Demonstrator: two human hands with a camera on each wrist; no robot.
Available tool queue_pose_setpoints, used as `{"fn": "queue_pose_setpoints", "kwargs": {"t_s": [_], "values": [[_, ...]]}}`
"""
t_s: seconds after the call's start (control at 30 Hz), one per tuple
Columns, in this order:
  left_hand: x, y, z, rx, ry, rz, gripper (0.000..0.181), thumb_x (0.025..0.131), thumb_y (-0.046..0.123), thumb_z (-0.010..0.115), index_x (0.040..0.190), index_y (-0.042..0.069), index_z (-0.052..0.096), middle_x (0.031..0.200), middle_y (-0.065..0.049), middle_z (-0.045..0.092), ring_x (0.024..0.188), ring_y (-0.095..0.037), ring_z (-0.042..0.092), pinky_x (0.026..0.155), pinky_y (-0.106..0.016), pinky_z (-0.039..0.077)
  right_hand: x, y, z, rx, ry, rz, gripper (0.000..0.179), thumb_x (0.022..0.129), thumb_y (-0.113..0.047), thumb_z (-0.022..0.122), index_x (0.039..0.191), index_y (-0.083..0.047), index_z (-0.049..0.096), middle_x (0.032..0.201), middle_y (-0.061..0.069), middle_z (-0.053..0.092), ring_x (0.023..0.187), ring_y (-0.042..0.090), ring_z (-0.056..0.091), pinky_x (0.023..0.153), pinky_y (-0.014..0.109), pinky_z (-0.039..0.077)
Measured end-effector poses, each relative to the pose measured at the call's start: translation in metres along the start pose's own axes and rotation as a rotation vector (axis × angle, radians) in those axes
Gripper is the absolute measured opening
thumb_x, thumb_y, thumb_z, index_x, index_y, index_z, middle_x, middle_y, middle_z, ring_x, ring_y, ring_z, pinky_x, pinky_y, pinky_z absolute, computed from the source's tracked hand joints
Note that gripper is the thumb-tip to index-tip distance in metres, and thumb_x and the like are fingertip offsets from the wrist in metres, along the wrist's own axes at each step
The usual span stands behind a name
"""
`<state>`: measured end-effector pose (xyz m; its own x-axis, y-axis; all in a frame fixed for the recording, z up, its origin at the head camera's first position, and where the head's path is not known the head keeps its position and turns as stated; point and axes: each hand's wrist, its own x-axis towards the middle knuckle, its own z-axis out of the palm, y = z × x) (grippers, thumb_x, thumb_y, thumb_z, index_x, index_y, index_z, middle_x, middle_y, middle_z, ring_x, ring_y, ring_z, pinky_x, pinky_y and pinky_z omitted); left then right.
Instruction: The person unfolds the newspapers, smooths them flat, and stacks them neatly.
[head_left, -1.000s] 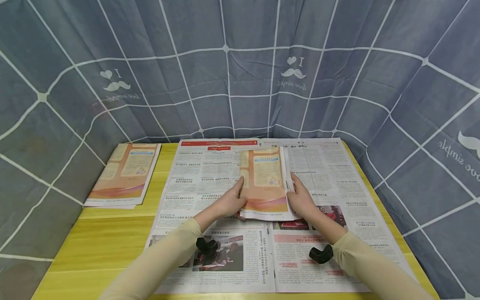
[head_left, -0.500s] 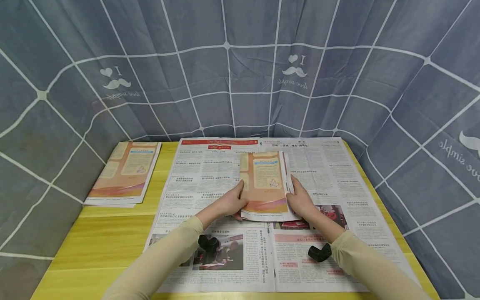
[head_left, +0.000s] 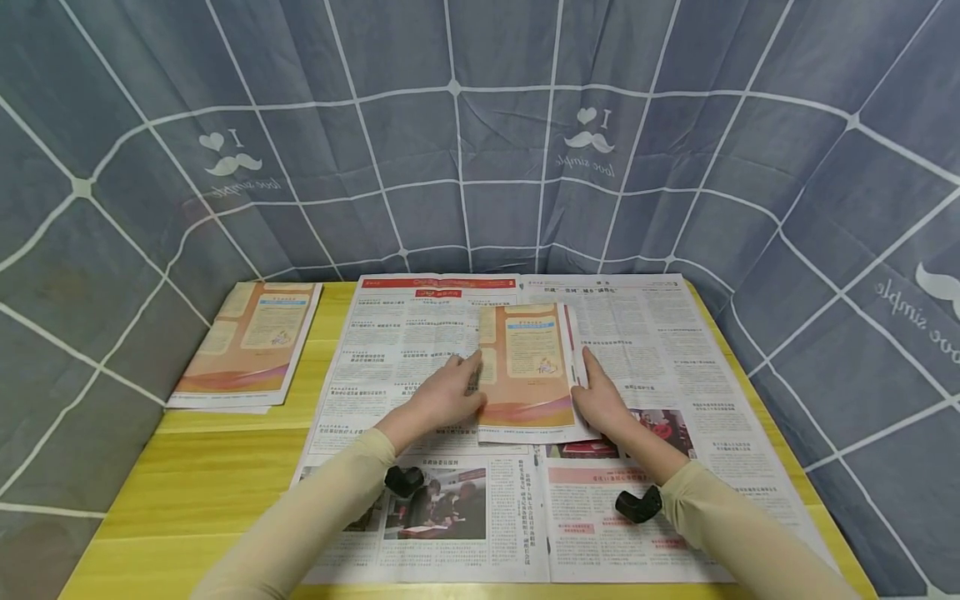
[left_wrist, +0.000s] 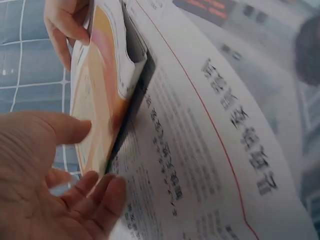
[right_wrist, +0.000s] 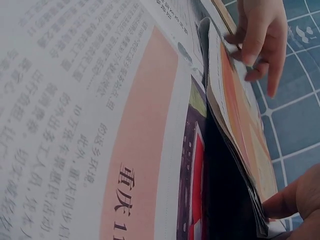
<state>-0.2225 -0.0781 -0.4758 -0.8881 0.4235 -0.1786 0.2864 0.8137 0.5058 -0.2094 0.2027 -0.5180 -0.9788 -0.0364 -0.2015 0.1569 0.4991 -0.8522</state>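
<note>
The booklet (head_left: 531, 358) is over the middle of the spread newspaper (head_left: 731, 467), its long axis running away from the person, purple band at the near end, text panel toward the far end. From the head it looks like a single flat cover; the left wrist view shows layers parted along the near edge. The right hand (head_left: 602, 400) pinches the right edge, the right wrist view showing its thumb on top and a finger underneath. The left hand (head_left: 446, 393) is loose-fingered at the left side; whether it touches, I cannot tell. A second booklet (head_left: 243, 346) lies farther left on the yellow desk (head_left: 217, 475), in front of a grey checked curtain (head_left: 495, 150)
</note>
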Motion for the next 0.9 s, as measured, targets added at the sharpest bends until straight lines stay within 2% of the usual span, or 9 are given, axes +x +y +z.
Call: {"fn": "queue_pose_setpoints", "kwargs": {"t_s": [0.07,0.13,0.2,0.27,0.43,0.53,0.63,0.77,0.9], "values": [[-0.001,-0.002,-0.001,0.065,-0.003,0.073,0.077,0.099,0.034,0.067,0.162,0.008,0.031,0.145,-0.016,0.049,0.121,-0.032,0.055,0.097,-0.045,0.048,0.0,0.0,0.0,0.0,0.001,0.001,0.082,0.096,-0.002,0.044,0.164,-0.001,-0.003,0.169,0.024,0.005,0.155,0.04,0.005,0.122,0.053,0.008],[-0.003,-0.005,-0.001,0.13,-0.03,0.153,0.078,0.099,0.039,0.067,0.162,0.009,0.032,0.159,-0.016,0.038,0.142,-0.035,0.039,0.113,-0.049,0.035,0.0,0.0,0.0,0.0,0.001,0.001,0.082,0.096,-0.003,0.044,0.163,-0.001,-0.003,0.169,0.024,0.004,0.155,0.04,0.004,0.122,0.053,0.007],[-0.005,-0.007,0.001,0.183,-0.071,0.212,0.08,0.099,0.045,0.065,0.162,0.01,0.031,0.167,-0.014,0.026,0.152,-0.037,0.022,0.12,-0.052,0.022,0.0,0.0,0.0,0.0,0.0,0.001,0.082,0.096,-0.003,0.044,0.163,-0.001,-0.003,0.169,0.024,0.004,0.155,0.039,0.004,0.122,0.053,0.007],[-0.007,-0.009,0.003,0.227,-0.11,0.244,0.082,0.099,0.05,0.062,0.163,0.011,0.029,0.169,-0.013,0.02,0.155,-0.036,0.014,0.122,-0.053,0.015,-0.001,0.0,0.0,0.001,-0.006,-0.001,0.082,0.096,-0.004,0.044,0.163,-0.001,-0.003,0.169,0.024,0.004,0.155,0.04,0.004,0.122,0.053,0.008],[-0.008,-0.011,0.008,0.287,-0.16,0.245,0.084,0.099,0.056,0.058,0.164,0.013,0.026,0.17,-0.011,0.015,0.156,-0.032,0.008,0.123,-0.053,0.01,-0.003,0.0,-0.002,0.01,-0.014,-0.004,0.079,0.1,-0.006,0.044,0.164,-0.001,-0.003,0.168,0.025,0.006,0.154,0.041,0.008,0.122,0.054,0.01],[-0.008,-0.011,0.009,0.3,-0.175,0.24,0.083,0.1,0.056,0.057,0.164,0.012,0.026,0.17,-0.012,0.015,0.156,-0.033,0.008,0.123,-0.054,0.01,-0.004,0.001,-0.004,-0.002,-0.014,-0.017,0.076,0.103,-0.009,0.044,0.164,-0.002,-0.001,0.165,0.028,0.019,0.148,0.043,0.028,0.118,0.056,0.025],[-0.008,-0.012,0.01,0.303,-0.186,0.237,0.082,0.1,0.055,0.056,0.164,0.012,0.027,0.17,-0.013,0.014,0.156,-0.034,0.01,0.122,-0.055,0.011,-0.006,0.005,-0.007,-0.045,-0.011,-0.053,0.071,0.105,-0.01,0.044,0.164,-0.002,0.007,0.153,0.03,0.039,0.128,0.041,0.052,0.103,0.054,0.044],[-0.008,-0.012,0.011,0.297,-0.195,0.229,0.082,0.1,0.055,0.056,0.164,0.012,0.027,0.17,-0.013,0.014,0.156,-0.034,0.01,0.122,-0.055,0.011,-0.01,0.01,-0.01,-0.218,0.025,-0.149,0.059,0.105,-0.01,0.047,0.16,0.0,0.029,0.135,0.026,0.054,0.104,0.033,0.06,0.083,0.046,0.05],[-0.007,-0.013,0.012,0.306,-0.2,0.221,0.083,0.1,0.057,0.056,0.164,0.014,0.026,0.17,-0.011,0.013,0.156,-0.032,0.008,0.123,-0.054,0.01,-0.014,0.015,-0.014,-0.409,0.082,-0.248,0.051,0.102,-0.011,0.053,0.151,0.001,0.048,0.132,0.025,0.058,0.106,0.036,0.059,0.085,0.05,0.049]]}}
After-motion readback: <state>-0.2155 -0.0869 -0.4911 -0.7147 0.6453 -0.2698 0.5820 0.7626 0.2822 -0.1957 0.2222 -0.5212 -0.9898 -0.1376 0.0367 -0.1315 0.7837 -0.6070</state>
